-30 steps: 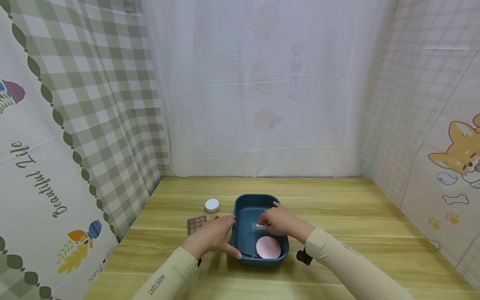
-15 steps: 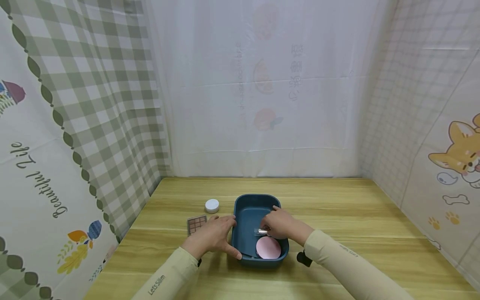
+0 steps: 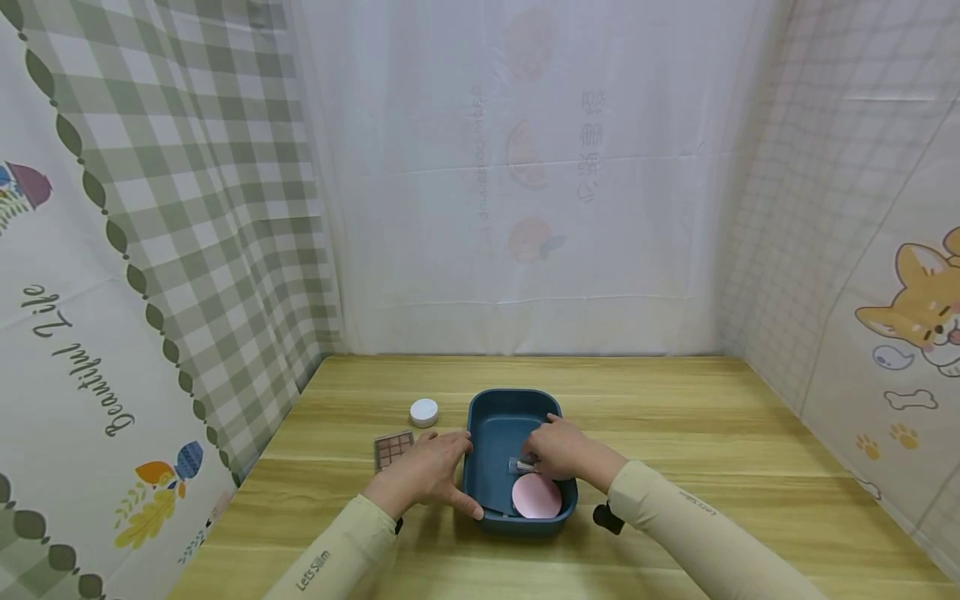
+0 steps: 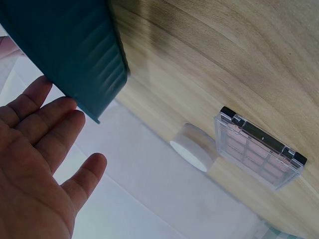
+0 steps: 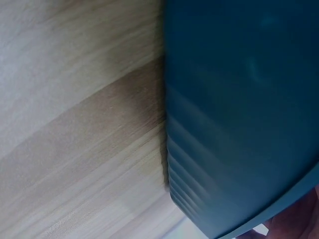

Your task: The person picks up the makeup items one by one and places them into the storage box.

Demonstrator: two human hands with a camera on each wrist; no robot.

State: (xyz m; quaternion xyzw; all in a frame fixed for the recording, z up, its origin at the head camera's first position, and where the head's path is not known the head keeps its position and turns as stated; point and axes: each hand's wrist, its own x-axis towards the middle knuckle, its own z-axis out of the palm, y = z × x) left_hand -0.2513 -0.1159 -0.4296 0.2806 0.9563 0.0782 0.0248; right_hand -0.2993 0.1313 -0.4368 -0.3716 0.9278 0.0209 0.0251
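Observation:
A dark blue plastic bin [image 3: 474, 417] stands on the table between both hands. My left hand [image 3: 429, 471] rests with extended fingers along its left rim, the thumb at the near corner; the left wrist view shows these fingertips [image 4: 75, 119] right at the rim. Inside the bin, my right hand [image 3: 564, 447] curls its fingers over a small clear tube [image 3: 517, 466] with a shiny part, low and close to the floor. The fingertips are mostly hidden. Just nearer lies a round pink disc [image 3: 537, 496]. In the right wrist view the bin's outer wall [image 5: 224, 109] hides most of that hand.
Left of the bin are an eyeshadow palette [image 3: 392, 448] with a clear lid and a round white jar [image 3: 424, 412]. A dark flat piece [image 3: 495, 510] lies in the bin's near left corner. Curtains [image 3: 525, 325] hang behind the wooden table [image 3: 660, 400].
The right hand has moved slightly towards the near end of the bin, and the clear tube has come with it, closer to the pink disc. The left hand stays put.

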